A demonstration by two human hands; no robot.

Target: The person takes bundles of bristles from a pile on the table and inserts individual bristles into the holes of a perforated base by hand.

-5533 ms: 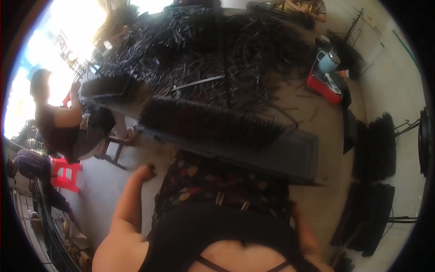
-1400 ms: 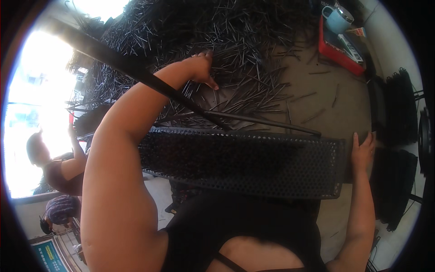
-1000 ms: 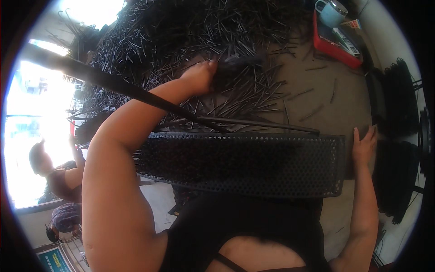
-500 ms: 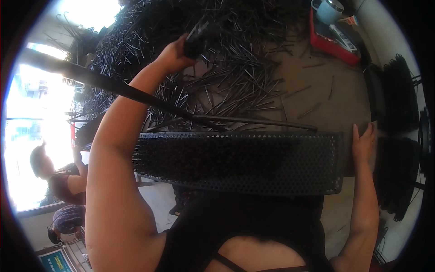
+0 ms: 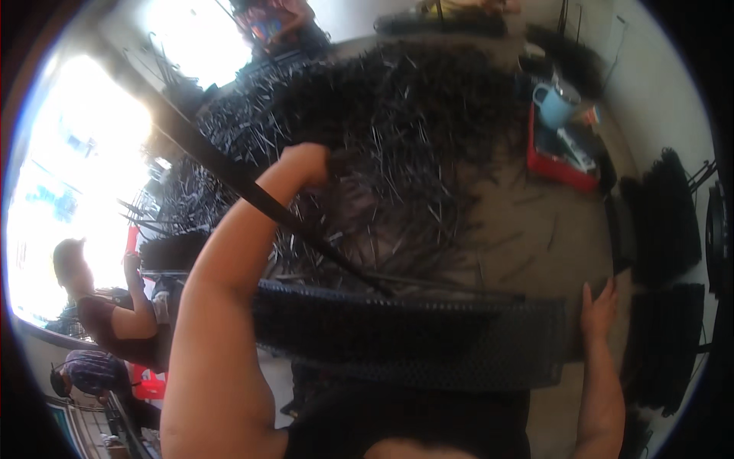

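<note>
My left hand (image 5: 307, 162), smeared by motion, reaches over a large heap of thin black strips (image 5: 397, 115). Its fingers close round a dark bundle of strips (image 5: 339, 163), blurred against the heap. Resting on the table's right side is my right hand (image 5: 599, 312), thumb and fingers apart, holding nothing. Between my arms, close to my body, lies a long black perforated rack (image 5: 527, 344). Dark pieces fill its left and middle holes, and the right end shows bare mesh.
A black bar (image 5: 222, 164) slants across my left forearm. At the far right a red tray (image 5: 562, 174) carries a light blue mug (image 5: 556, 105). Black bundles (image 5: 665, 344) hang along the right wall. Another person (image 5: 115, 314) works at the left; a further one (image 5: 95, 371) is behind.
The view has tilted up, showing more of the room's far side. My left hand has turned and come lower over the heap. My right hand stays at the table's right side.
</note>
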